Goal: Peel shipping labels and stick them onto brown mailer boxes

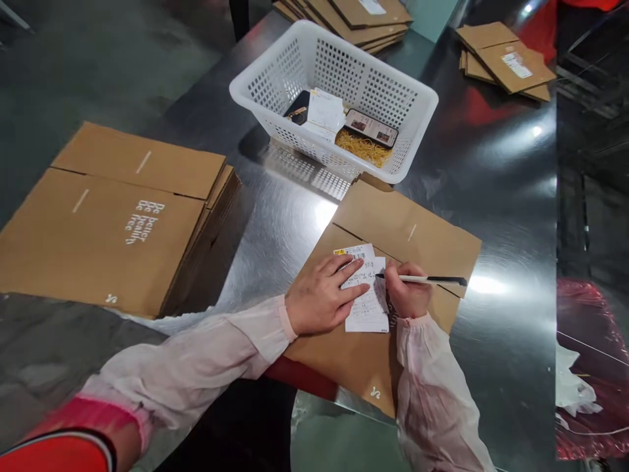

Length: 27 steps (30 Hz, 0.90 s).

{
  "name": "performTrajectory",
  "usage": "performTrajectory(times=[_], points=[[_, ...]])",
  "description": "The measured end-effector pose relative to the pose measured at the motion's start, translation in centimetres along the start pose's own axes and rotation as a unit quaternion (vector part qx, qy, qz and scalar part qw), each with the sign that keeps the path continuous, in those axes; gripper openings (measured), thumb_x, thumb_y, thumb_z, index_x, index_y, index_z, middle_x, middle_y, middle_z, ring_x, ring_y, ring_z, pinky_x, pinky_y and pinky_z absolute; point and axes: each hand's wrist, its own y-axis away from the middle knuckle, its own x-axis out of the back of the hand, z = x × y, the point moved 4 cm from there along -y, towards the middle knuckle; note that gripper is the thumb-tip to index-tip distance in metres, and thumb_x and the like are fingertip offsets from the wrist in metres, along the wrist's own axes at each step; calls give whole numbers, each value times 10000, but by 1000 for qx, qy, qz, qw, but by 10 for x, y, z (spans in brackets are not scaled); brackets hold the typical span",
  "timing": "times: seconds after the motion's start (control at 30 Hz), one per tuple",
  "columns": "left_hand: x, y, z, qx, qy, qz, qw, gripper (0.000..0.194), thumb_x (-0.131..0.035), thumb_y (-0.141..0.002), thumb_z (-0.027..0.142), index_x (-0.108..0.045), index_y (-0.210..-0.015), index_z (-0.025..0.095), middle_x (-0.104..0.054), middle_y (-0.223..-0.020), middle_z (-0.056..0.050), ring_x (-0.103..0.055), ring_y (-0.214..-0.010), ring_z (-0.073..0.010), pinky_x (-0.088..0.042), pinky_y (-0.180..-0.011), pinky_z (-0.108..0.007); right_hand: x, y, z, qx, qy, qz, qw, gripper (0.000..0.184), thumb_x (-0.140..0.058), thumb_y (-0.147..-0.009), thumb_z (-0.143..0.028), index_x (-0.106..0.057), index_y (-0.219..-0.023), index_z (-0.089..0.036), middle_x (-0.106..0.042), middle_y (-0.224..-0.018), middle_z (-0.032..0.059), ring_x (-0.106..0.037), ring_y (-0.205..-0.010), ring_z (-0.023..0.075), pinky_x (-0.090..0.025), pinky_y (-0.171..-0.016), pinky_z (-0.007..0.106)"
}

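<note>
My left hand [324, 292] lies with its fingers spread over white paper slips [366, 320], pressing them against a flattened cardboard box [339, 357]. The slips carry printed lines, a barcode and a small yellow mark at the top. In my right hand [407, 292] is a pen [437, 280] with a white barrel and a black end, gripped near its tip. That tip meets the upper right part of the slips. Part of the white lettering on the box is hidden under the slips and my right hand.
Beyond the box stands a white plastic basket [339, 52] holding a phone [372, 127], more slips [325, 113] and yellow rubber bands [363, 148]. Flattened boxes are stacked at left [98, 223], at the back [368, 13] and at back right [511, 59] on the shiny metal table [511, 196].
</note>
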Motion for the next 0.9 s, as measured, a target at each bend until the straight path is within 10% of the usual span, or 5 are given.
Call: performTrajectory(times=[0.77, 0.9], points=[[0, 0, 0, 2, 8, -4, 1000, 324, -570, -856, 218, -689, -1157, 211, -523, -1370, -155, -416, -1273, -320, -373, -1057, -522, 3, -1, 3, -16, -26, -24, 999, 396, -586, -737, -355, -374, -431, -222, -415, -399, -52, -374, -382, 81, -315, -428, 238], [-1, 0, 0, 3, 8, -5, 1000, 332, -567, -856, 223, -680, -1168, 218, -502, -1384, -151, -405, -1274, -317, -366, -1056, -520, 6, -5, 19, -111, -142, -6, 984, 408, -623, -724, -384, -345, -463, -237, -374, -354, -68, -341, -334, 78, -273, -383, 239]])
